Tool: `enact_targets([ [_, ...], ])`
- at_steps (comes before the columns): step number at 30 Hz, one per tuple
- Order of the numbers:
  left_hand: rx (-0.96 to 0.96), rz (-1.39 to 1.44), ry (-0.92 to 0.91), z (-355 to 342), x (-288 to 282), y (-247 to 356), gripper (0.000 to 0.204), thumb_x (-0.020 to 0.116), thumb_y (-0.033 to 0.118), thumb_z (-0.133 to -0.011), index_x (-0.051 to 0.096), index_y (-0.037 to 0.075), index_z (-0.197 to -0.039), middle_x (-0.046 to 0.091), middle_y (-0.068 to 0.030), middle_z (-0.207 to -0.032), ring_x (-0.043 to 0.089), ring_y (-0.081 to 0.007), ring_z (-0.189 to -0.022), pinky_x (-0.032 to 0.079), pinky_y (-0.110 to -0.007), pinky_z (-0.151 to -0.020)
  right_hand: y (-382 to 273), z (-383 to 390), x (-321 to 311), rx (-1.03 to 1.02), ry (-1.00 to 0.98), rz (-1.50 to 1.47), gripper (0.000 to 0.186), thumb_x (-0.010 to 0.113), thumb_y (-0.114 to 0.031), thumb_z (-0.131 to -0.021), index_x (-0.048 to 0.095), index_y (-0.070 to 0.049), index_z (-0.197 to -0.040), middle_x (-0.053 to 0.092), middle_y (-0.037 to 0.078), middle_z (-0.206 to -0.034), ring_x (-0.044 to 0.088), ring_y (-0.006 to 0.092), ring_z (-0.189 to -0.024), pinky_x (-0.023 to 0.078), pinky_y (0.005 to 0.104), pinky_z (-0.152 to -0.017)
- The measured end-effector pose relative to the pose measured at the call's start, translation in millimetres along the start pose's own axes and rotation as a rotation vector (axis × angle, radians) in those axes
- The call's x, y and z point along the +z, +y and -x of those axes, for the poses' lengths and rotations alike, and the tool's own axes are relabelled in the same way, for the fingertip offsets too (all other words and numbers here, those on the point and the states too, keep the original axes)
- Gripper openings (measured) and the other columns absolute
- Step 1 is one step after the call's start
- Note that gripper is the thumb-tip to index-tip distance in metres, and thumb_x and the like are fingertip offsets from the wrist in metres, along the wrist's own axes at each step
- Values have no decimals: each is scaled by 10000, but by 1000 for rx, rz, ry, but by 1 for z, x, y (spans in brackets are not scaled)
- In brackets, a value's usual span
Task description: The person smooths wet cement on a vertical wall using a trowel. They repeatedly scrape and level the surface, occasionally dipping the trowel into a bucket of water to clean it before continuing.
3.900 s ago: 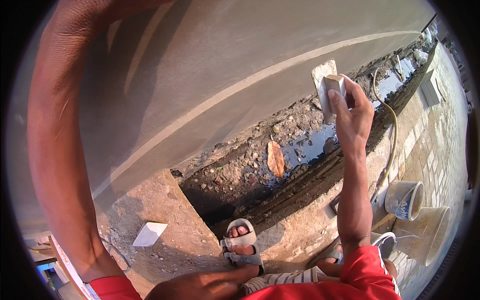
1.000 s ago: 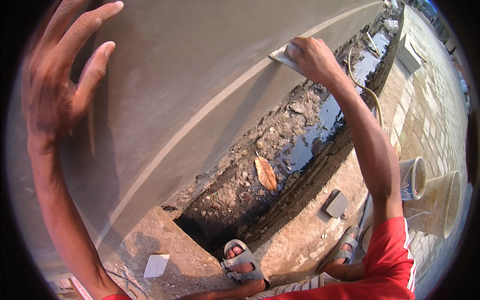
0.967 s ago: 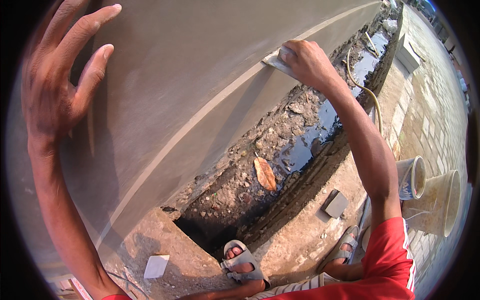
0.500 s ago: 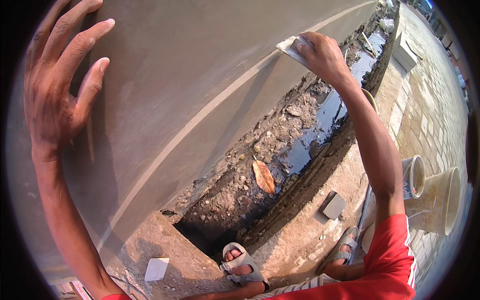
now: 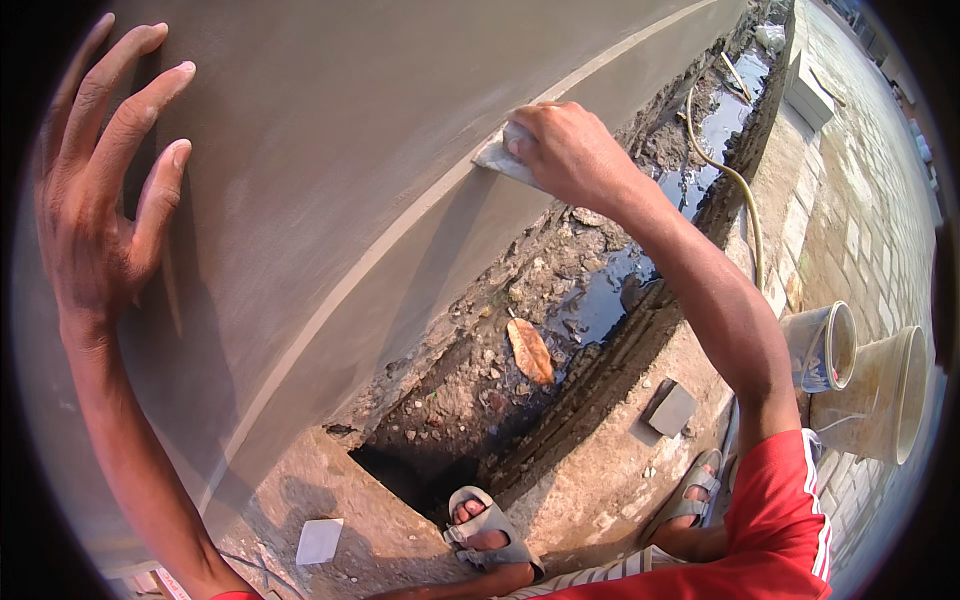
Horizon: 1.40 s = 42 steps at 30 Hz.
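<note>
My left hand (image 5: 105,200) is raised at the far left, fingers spread and holding nothing. It is at the grey plastered wall (image 5: 330,150); whether the fingertips touch it I cannot tell. My right hand (image 5: 570,150) grips a flat, pale-smeared scraper (image 5: 503,163), whose handle is mostly hidden by the fingers. The scraper's edge lies against the wall at a lighter, slightly raised band (image 5: 375,255) that runs in a long curve. A dark shadow falls on the wall below the tool.
Below the wall runs a ditch with rubble, dark water (image 5: 605,310) and a brown leaf (image 5: 530,351). My sandalled foot (image 5: 485,530) is beside its edge. Two buckets (image 5: 875,395), a hose (image 5: 745,185), a small grey block (image 5: 671,408) and a white tile piece (image 5: 319,541) lie around.
My right hand has slid the scraper along the band, down and to the left. My left hand stays spread at the wall, slightly shifted left in view.
</note>
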State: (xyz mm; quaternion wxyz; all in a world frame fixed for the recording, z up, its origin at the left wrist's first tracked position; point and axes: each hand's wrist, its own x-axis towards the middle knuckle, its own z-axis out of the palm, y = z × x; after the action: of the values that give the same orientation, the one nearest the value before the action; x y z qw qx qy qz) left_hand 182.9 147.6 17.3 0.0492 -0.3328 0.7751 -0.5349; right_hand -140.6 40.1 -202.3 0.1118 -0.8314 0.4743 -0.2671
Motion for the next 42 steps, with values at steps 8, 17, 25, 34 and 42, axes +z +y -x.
enact_targets([
  [8,-7,7,2,-4,-8,4,376,638,175,-919,665,171,-1294,545,-33,-1472,378,-272,-1463,295,-459,-1225,22,11,-24,-3,221,-22,205,612,-156,-918,687,17,-998,698,233,-934,672,418,-940,529,503,-848],
  [17,-3,6,2,-5,-7,4,384,637,175,-923,660,184,-1306,538,-30,-1480,365,-264,-1471,283,-457,-1230,145,-39,-48,203,251,183,326,594,-254,-933,702,-46,-1159,715,219,-1052,662,390,-1059,517,482,-938],
  [25,3,3,2,-1,-3,2,398,635,169,-933,646,210,-1329,528,-25,-1492,354,-259,-1480,259,-467,-1244,131,-37,-35,162,225,145,310,587,-251,-927,707,-15,-1088,718,229,-988,674,415,-989,523,502,-893],
  [34,-1,-15,9,-8,-8,3,396,656,173,-906,668,218,-1299,556,-20,-1462,404,-268,-1447,332,-459,-1209,34,-12,-11,110,-7,108,271,575,-175,-927,684,41,-1050,690,263,-889,687,403,-885,530,493,-836],
  [42,-34,29,65,-8,-6,7,382,656,144,-863,702,199,-1238,575,-19,-1438,400,-276,-1448,326,-453,-1206,2,56,17,261,562,-654,256,636,-89,-922,599,64,-1123,690,210,-972,692,287,-903,568,407,-768],
])
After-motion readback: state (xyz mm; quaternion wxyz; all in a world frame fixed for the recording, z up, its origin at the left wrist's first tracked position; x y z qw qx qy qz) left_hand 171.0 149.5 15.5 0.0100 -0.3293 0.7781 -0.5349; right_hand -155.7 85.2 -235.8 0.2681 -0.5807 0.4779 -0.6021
